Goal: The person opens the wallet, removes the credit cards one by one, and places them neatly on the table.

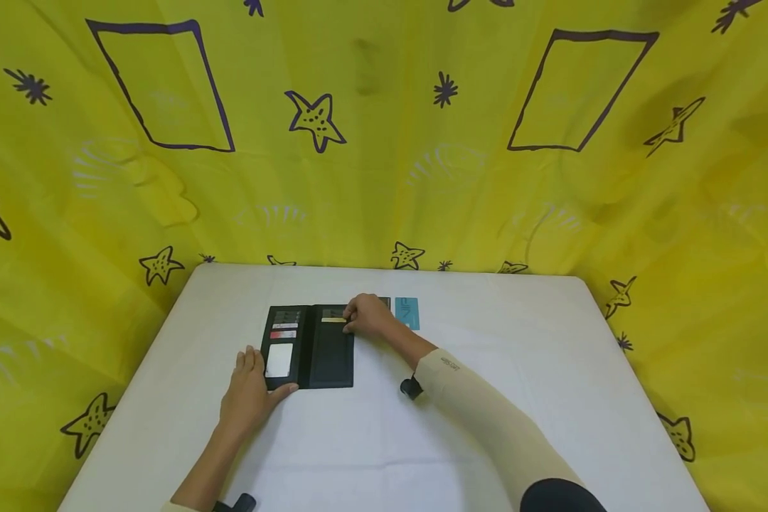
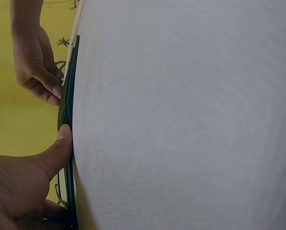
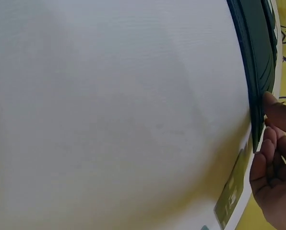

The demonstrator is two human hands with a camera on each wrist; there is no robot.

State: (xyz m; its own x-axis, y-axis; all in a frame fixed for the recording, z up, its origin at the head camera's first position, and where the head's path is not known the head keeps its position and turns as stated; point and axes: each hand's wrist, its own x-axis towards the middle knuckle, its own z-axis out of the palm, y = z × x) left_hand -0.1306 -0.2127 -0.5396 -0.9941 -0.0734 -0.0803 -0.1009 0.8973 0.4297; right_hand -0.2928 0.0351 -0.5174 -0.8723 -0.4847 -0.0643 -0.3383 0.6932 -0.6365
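An open black wallet (image 1: 333,363) lies on the table, with cards in its left-hand slots and a white panel below them. My left hand (image 1: 246,395) rests at its lower left corner, fingers fairly straight along the side and thumb against the near edge. In the left wrist view the thumb (image 2: 61,143) presses that edge. At the wallet's upper right, my right hand (image 1: 368,315) has curled fingers pinching the end of a card (image 1: 333,320), whose pale yellow strip shows in the top slot. The fingers hide the rest of that card.
A teal card (image 1: 407,313) lies on the white table (image 1: 384,441) right of the wallet. Beside it, a dark card (image 1: 386,302) is partly covered by the right hand. A yellow patterned curtain (image 1: 371,199) surrounds the table's far side and flanks.
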